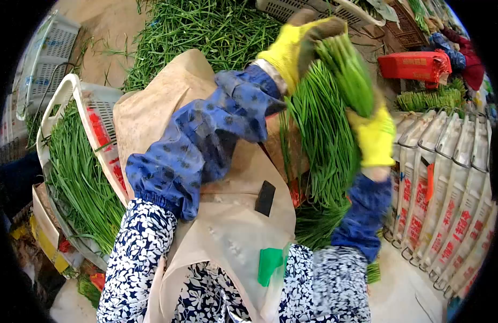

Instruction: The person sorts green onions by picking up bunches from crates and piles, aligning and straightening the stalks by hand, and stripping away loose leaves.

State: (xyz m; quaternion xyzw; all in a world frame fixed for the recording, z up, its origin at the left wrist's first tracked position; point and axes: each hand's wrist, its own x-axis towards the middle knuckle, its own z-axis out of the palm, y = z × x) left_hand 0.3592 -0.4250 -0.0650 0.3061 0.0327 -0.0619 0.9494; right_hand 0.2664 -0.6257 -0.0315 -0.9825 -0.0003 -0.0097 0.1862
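Both hands wear yellow gloves with dark palms. My left hand (308,46) is at the top centre, its fingers wrapped round the upper end of a bunch of green stalks (348,75). Lower and to the right, my right hand (373,132) is slightly blurred and holds the lower end of the same bunch. The bunch tilts down to the right between the hands. Beneath it, a pile of long green stalks (327,134) lies beside the beige apron (206,177) over my lap.
A white crate (101,140) full of long green leaves stands at the left. Loose greens (198,37) cover the floor ahead. White crates with red lettering (442,199) are stacked at the right. A red box (414,65) and a person in dark red (472,62) are at the back right.
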